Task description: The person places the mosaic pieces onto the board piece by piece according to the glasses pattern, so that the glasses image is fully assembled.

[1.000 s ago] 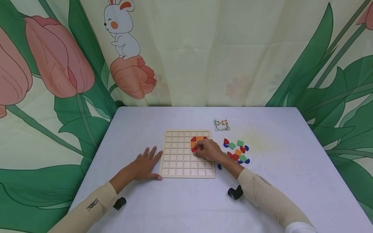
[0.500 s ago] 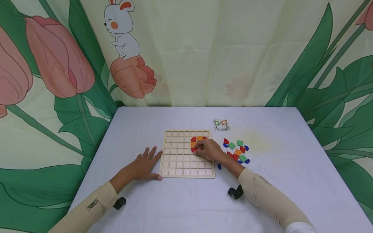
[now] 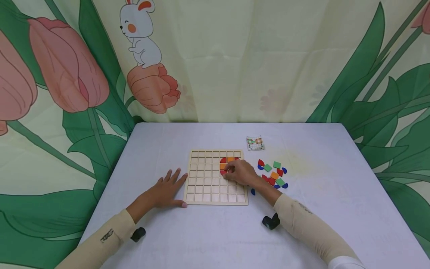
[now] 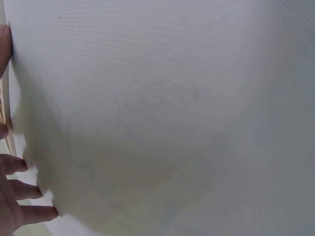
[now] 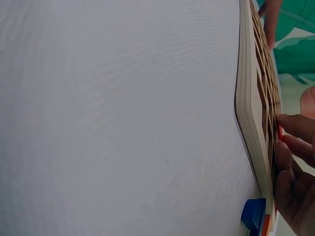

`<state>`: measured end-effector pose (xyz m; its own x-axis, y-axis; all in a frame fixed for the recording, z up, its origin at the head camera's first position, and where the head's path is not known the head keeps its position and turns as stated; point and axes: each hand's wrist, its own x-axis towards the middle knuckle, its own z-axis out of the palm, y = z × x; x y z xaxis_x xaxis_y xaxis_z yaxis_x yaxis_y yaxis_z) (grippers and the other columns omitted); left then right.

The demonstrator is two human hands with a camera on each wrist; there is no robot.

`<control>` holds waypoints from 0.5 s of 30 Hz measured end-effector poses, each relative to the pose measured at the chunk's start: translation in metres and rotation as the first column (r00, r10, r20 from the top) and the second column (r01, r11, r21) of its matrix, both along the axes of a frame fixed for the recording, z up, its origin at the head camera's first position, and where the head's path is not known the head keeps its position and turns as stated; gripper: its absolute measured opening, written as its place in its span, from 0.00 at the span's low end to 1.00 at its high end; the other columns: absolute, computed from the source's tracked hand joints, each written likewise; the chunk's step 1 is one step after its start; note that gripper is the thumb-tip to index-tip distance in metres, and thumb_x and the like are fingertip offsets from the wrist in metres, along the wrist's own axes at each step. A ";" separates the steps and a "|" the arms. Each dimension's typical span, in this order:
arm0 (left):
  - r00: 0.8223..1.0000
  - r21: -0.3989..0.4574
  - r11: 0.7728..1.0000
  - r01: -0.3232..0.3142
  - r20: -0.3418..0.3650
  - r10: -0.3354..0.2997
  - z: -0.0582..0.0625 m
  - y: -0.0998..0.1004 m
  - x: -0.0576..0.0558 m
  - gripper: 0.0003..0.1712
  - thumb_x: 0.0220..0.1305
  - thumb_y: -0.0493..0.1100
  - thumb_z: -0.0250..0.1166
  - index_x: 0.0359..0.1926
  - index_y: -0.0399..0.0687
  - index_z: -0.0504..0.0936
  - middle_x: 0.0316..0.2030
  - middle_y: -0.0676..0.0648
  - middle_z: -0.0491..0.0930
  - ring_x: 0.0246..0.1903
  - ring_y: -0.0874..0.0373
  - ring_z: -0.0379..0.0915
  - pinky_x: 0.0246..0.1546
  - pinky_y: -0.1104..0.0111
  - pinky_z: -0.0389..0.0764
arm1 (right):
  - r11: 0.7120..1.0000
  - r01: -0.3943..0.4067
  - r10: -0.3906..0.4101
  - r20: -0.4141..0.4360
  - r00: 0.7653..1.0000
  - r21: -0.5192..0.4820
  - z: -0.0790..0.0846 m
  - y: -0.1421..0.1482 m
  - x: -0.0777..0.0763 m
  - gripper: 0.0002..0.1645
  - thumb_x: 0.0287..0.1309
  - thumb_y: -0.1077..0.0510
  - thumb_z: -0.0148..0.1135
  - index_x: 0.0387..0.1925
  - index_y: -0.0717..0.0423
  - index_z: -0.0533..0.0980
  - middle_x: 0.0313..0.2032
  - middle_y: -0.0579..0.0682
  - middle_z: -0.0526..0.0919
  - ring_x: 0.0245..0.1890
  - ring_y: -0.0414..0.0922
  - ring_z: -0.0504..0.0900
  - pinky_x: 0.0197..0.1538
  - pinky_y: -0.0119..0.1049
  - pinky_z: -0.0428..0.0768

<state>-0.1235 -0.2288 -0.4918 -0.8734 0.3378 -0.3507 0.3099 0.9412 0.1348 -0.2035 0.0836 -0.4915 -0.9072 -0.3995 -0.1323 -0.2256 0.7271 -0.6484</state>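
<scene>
A wooden grid board [image 3: 203,186] lies flat on the white table. My left hand [image 3: 168,191] rests on the cloth with fingers spread, its thumb and forefinger touching the board's left edge. Over the board's upper right cells, my right hand [image 3: 241,173] pinches a red quarter-circle tile [image 3: 223,173] at its cell; the right wrist view shows a red sliver [image 5: 280,132] between its fingertips. Just above it sit an orange square tile [image 3: 223,167], another red quarter-circle tile [image 3: 223,160] and an orange tile [image 3: 230,160]. The hand hides the cells beneath it.
Right of the board lie several loose tiles, among them a green square [image 3: 277,164], an orange square [image 3: 274,175] and a blue piece [image 3: 284,170]. A small pattern card [image 3: 255,143] lies behind them. A blue tile [image 3: 253,192] is near the board's right edge.
</scene>
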 end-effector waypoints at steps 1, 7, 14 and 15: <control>1.000 -0.002 1.000 0.001 0.000 -0.001 0.000 0.000 0.000 0.67 0.49 0.81 0.63 0.80 0.54 0.49 0.80 0.37 0.42 0.77 0.29 0.37 0.67 0.33 0.57 | 1.000 0.000 0.000 0.000 1.000 0.005 0.000 0.000 0.000 0.12 0.54 0.53 0.76 0.40 0.49 0.86 0.25 0.44 0.78 0.26 0.42 0.75 0.30 0.33 0.70; 1.000 -0.001 1.000 -0.003 0.000 0.003 0.001 0.001 0.001 0.66 0.49 0.80 0.64 0.80 0.54 0.49 0.80 0.36 0.42 0.77 0.29 0.38 0.67 0.33 0.57 | 1.000 -0.019 0.019 0.004 1.000 0.010 -0.002 0.002 -0.002 0.12 0.55 0.53 0.76 0.42 0.50 0.86 0.25 0.44 0.78 0.27 0.41 0.76 0.32 0.33 0.71; 1.000 0.001 1.000 -0.006 0.002 0.006 0.002 0.002 0.000 0.66 0.49 0.79 0.65 0.80 0.54 0.49 0.80 0.36 0.42 0.77 0.29 0.37 0.67 0.33 0.57 | 0.988 -0.130 0.132 0.017 0.991 -0.084 -0.004 0.018 -0.007 0.14 0.58 0.53 0.73 0.45 0.50 0.85 0.31 0.42 0.82 0.35 0.41 0.77 0.39 0.33 0.76; 1.000 0.003 1.000 -0.006 0.002 0.006 0.002 0.002 0.000 0.67 0.49 0.79 0.65 0.80 0.54 0.49 0.80 0.36 0.42 0.77 0.29 0.37 0.67 0.32 0.57 | 0.985 -0.143 0.146 0.022 0.989 -0.100 -0.004 0.021 -0.008 0.15 0.59 0.53 0.72 0.47 0.50 0.85 0.33 0.42 0.83 0.35 0.41 0.77 0.39 0.33 0.76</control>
